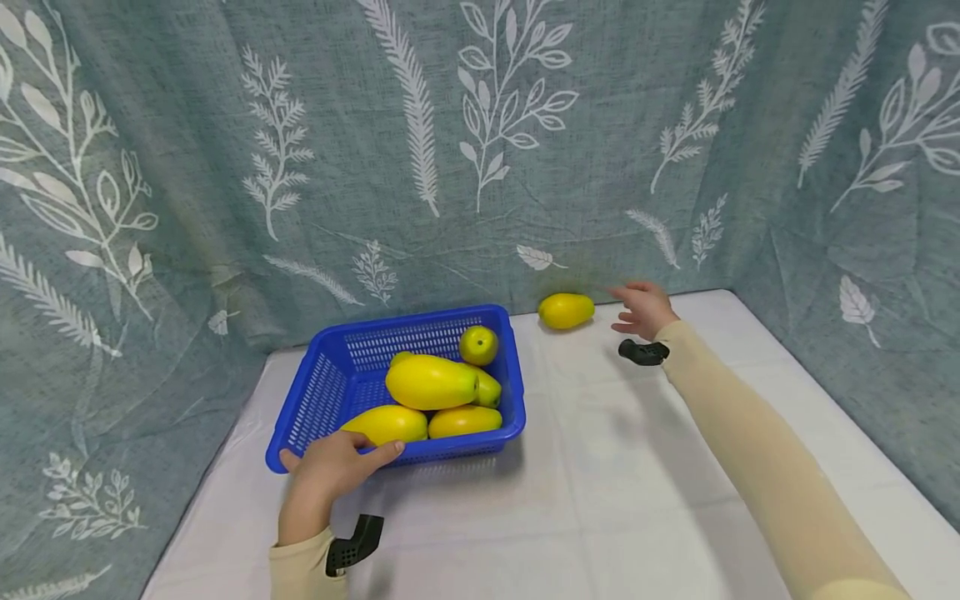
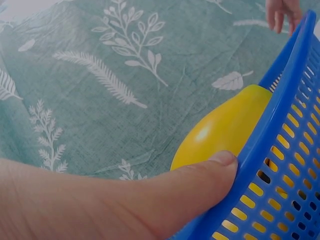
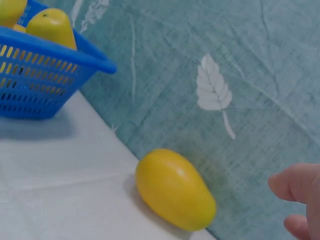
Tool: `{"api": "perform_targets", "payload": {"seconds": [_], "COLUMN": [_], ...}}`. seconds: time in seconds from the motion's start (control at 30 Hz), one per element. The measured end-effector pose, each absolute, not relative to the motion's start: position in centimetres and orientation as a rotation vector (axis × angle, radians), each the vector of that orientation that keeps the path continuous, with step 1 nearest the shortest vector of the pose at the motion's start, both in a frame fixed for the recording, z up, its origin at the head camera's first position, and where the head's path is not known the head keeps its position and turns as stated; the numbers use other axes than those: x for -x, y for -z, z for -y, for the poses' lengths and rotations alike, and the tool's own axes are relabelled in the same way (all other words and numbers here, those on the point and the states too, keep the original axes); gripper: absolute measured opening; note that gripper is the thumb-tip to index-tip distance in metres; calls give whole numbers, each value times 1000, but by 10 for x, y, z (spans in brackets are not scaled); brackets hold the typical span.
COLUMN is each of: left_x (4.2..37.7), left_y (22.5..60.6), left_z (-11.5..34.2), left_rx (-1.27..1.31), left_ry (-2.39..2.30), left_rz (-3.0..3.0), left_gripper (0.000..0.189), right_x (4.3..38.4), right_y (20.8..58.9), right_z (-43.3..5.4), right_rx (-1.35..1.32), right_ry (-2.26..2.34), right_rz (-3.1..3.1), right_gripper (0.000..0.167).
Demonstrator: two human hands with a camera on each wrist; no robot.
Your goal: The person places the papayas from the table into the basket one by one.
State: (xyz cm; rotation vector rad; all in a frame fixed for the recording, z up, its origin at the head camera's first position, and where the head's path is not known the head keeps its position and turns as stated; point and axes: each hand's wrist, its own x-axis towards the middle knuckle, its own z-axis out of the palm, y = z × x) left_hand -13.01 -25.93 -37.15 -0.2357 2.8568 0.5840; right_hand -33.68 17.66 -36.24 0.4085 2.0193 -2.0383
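A blue plastic basket (image 1: 512,375) with slotted walls stands on the table, holding several yellow papayas (image 1: 431,382). My left hand (image 1: 333,467) grips its near rim at the left corner. In the left wrist view the thumb (image 2: 200,192) lies against the rim beside a papaya (image 2: 225,127); the other fingers are hidden there. One more papaya (image 1: 566,311) lies on the table right of the basket, by the back edge. Just to the right of that fruit is my right hand (image 1: 647,308), fingers spread and holding nothing. A gap shows between hand and papaya in the right wrist view.
A white cloth (image 1: 585,500) covers the table. Behind it and along both sides hangs a grey-green curtain (image 1: 465,250) with white leaf prints, close to the back edge. Black wrist mounts (image 1: 643,352) sit at both sleeves.
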Motion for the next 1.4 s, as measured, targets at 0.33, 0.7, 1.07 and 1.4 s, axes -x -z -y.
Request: {"api": "perform_targets", "payload": {"seconds": [0.33,0.7,1.07,1.4], "left_x": [132,130,122,123], "left_y": [368,367,375,376], "left_z": [258,255,255,255], "left_rx": [230,232,269,275], "left_ry": [-573,-587,-589,-569], "left_rz": [-2897,-2927,-2936,-2967], "left_gripper": [78,70,66,64], "right_x": [350,362,362,385], "right_y": [381,401,411,428], "right_z": [-162,-134,-105,-97], "right_rx": [-486,-565,-660,-639], "right_ry": [2097,2139,2218,2251], "right_rz": [-1975,-1862,-1826,-1863], "right_gripper": [76,81,91,90]}}
